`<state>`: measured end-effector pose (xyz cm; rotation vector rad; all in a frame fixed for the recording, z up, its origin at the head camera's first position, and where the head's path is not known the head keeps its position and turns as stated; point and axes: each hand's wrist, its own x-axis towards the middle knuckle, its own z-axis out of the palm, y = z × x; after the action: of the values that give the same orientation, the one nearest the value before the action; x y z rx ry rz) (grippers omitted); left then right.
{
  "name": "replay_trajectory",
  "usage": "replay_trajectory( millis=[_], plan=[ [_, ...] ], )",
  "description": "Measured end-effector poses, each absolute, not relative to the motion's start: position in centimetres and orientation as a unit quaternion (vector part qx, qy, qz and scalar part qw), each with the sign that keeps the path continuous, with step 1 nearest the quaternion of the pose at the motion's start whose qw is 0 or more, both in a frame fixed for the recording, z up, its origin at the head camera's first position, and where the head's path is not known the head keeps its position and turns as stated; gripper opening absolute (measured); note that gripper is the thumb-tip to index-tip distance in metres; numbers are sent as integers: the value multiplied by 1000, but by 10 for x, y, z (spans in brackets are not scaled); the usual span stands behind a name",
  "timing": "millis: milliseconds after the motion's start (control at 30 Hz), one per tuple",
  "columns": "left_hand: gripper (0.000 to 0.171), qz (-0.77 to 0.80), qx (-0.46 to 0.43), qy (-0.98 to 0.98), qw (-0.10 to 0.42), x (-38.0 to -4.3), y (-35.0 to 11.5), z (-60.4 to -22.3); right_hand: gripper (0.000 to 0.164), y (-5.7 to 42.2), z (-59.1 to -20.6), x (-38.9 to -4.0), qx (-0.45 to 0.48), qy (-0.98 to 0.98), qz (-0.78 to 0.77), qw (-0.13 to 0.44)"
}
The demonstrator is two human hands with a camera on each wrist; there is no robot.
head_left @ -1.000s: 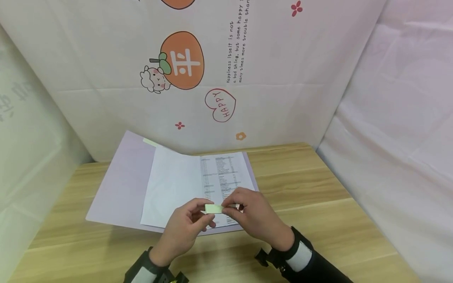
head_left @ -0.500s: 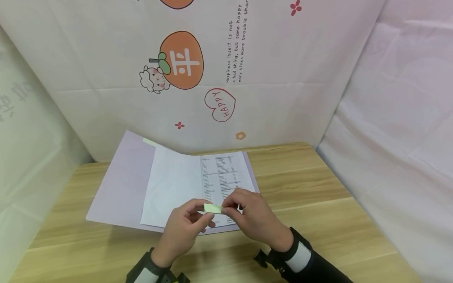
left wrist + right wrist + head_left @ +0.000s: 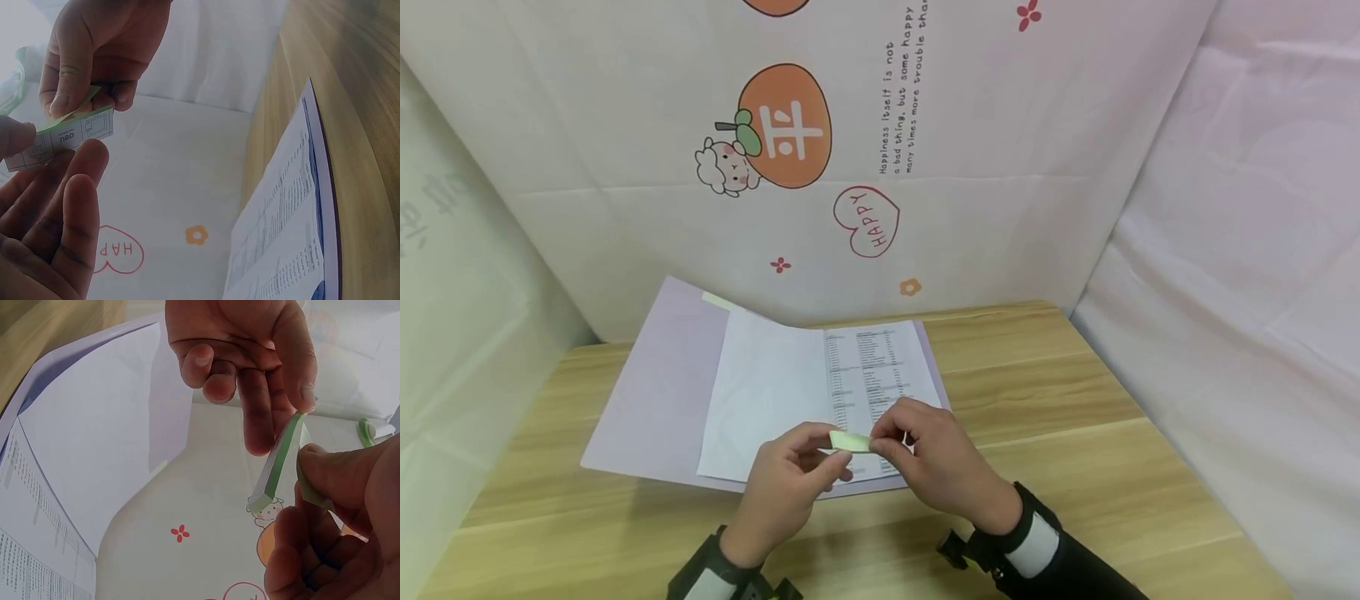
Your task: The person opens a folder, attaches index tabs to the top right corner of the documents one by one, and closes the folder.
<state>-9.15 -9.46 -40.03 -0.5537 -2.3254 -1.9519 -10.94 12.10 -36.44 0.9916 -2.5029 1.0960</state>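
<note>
Sticky-note pad (image 3: 847, 442) is held up over the open folder (image 3: 655, 400); the left hand (image 3: 784, 483) pinches it, the right hand (image 3: 934, 458) pinches 1 lifted sheet (image 3: 314, 495) (apparently attached along 1 edge). Peeling seems in hand; next calls for a gentle, steady pull.

Cloth-walled booth (image 3: 1240, 275) with printed backdrop (image 3: 985, 225), wood-grain table (image 3: 1037, 392)

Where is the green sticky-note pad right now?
Low near the middle of the head view, the green sticky-note pad is between the left hand and right hand, both pinching it, held up off the open purple folder.
</note>
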Motion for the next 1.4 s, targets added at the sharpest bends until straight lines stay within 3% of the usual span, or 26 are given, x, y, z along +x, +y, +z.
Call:
replay_trajectory(
  millis=[467,700,1000,1200,1400],
  plan=[
    [12,-645,-158,-747,41,-91,-94,-399,13,124,-365,-109,343,-848,387,118],
    [12,-676,-105,-724,91,-92,-106,-395,11,132,-365,-109,320,-852,388,142],
    [8,-700,-118,-699,92,-93,-113,-396,12,133,-365,-110,332,-847,389,145],
    [22,-678,-136,-719,67,-90,-118,-401,8,137,-363,-115,344,-859,369,92],
    [14,-511,-230,-827,51,-80,-121,-414,6,164,-353,-132,315,-891,324,29]
  ],
)
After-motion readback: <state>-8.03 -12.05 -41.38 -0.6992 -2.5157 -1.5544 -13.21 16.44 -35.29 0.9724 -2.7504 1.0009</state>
